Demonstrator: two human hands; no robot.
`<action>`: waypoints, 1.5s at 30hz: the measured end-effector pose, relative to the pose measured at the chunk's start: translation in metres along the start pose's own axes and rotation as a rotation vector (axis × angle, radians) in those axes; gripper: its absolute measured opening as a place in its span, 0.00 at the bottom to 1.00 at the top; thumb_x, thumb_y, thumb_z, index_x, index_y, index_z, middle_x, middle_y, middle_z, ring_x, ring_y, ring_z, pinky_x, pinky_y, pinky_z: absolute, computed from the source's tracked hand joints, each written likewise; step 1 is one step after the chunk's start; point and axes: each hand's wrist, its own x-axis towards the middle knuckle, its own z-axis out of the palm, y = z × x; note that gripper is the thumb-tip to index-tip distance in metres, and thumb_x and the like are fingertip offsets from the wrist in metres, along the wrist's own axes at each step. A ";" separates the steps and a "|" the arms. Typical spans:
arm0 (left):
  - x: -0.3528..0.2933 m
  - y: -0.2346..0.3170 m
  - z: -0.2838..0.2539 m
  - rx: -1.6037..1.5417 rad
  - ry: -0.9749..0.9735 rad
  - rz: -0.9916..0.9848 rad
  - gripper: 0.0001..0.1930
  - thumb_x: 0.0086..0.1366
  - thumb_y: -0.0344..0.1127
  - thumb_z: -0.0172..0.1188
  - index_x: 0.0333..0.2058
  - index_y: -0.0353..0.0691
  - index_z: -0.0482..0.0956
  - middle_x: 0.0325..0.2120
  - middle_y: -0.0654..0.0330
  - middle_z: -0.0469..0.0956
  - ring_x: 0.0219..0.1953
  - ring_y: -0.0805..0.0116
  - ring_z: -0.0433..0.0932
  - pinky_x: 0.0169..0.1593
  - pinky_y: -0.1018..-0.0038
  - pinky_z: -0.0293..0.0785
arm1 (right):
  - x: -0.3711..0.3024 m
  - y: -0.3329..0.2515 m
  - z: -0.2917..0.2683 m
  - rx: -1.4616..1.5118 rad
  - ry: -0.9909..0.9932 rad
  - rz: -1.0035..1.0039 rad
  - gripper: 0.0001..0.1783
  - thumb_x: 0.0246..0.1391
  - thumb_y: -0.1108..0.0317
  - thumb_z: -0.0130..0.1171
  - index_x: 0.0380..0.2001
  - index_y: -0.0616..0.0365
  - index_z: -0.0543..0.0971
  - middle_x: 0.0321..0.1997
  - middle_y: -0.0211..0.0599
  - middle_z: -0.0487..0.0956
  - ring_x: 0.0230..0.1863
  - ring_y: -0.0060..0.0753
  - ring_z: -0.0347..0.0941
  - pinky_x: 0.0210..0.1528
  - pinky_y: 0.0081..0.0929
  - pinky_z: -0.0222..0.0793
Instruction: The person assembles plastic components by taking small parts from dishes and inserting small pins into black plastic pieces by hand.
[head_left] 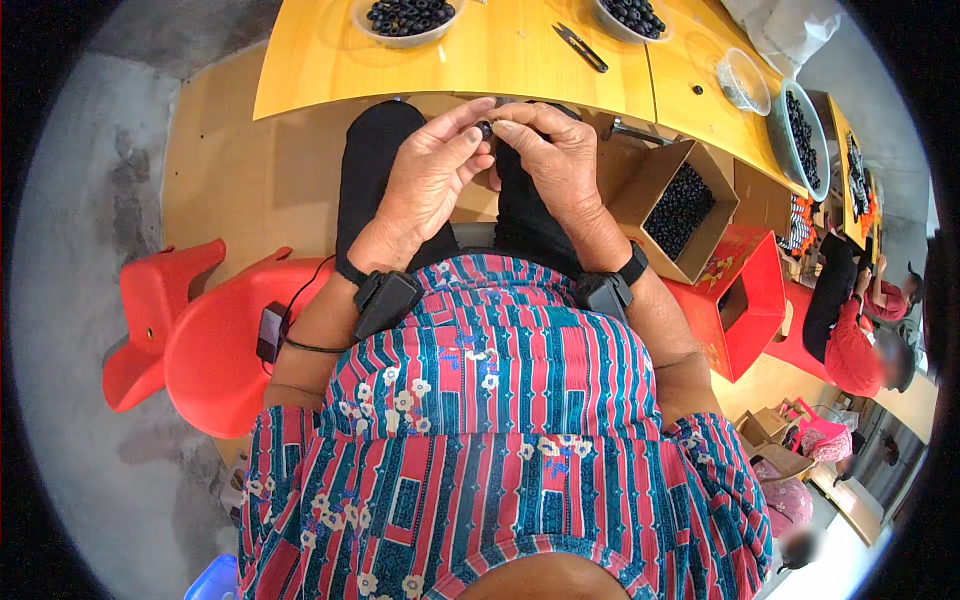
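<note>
Both hands (490,150) pinching small black ring (485,128), orientation unclear

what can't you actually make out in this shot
- Small dark piece, head view: pinched between left hand and right hand; fingertips cover most of it, shape unclear.
- Cardboard box of black pieces: too small to tell one from another.
- Top bowl: cut off by the upper edge.

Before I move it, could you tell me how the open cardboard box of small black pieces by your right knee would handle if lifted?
The cardboard box looks nearly full of black pieces, so probably heavy for its size. Its flaps stand open, so tilting could spill them. It sits tilted on the red stool, so a push may tip it.
</note>
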 end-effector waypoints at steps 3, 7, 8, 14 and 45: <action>0.001 0.001 0.000 0.041 0.003 0.026 0.18 0.64 0.27 0.51 0.53 0.32 0.67 0.36 0.63 0.73 0.32 0.80 0.74 0.40 0.83 0.74 | 0.002 0.005 -0.001 -0.062 -0.030 -0.144 0.08 0.46 0.74 0.60 0.33 0.59 0.82 0.30 0.34 0.80 0.31 0.20 0.73 0.34 0.18 0.69; 0.000 0.002 0.001 0.092 0.015 0.052 0.18 0.64 0.27 0.51 0.53 0.32 0.66 0.39 0.61 0.72 0.33 0.79 0.74 0.40 0.82 0.74 | 0.003 0.001 -0.003 -0.180 -0.018 -0.227 0.09 0.45 0.74 0.61 0.33 0.58 0.82 0.28 0.35 0.79 0.29 0.23 0.74 0.33 0.19 0.69; 0.000 0.002 0.001 0.090 0.015 0.054 0.18 0.64 0.27 0.51 0.53 0.32 0.66 0.39 0.61 0.72 0.33 0.79 0.74 0.40 0.82 0.74 | 0.003 0.000 -0.003 -0.222 -0.025 -0.265 0.09 0.44 0.73 0.62 0.33 0.58 0.82 0.27 0.35 0.79 0.28 0.23 0.73 0.32 0.19 0.69; 0.000 0.001 -0.002 0.036 0.001 0.051 0.18 0.64 0.26 0.49 0.54 0.32 0.65 0.40 0.61 0.72 0.33 0.78 0.74 0.40 0.81 0.75 | 0.000 -0.014 0.000 -0.361 -0.075 -0.254 0.11 0.44 0.71 0.63 0.34 0.55 0.81 0.23 0.33 0.77 0.24 0.23 0.71 0.28 0.20 0.67; 0.004 -0.003 -0.019 -0.160 -0.047 0.041 0.18 0.64 0.29 0.52 0.52 0.35 0.66 0.39 0.58 0.73 0.38 0.76 0.74 0.44 0.82 0.74 | 0.001 -0.008 -0.010 0.535 -0.174 0.280 0.16 0.59 0.76 0.42 0.50 0.71 0.65 0.39 0.49 0.76 0.35 0.34 0.77 0.39 0.23 0.76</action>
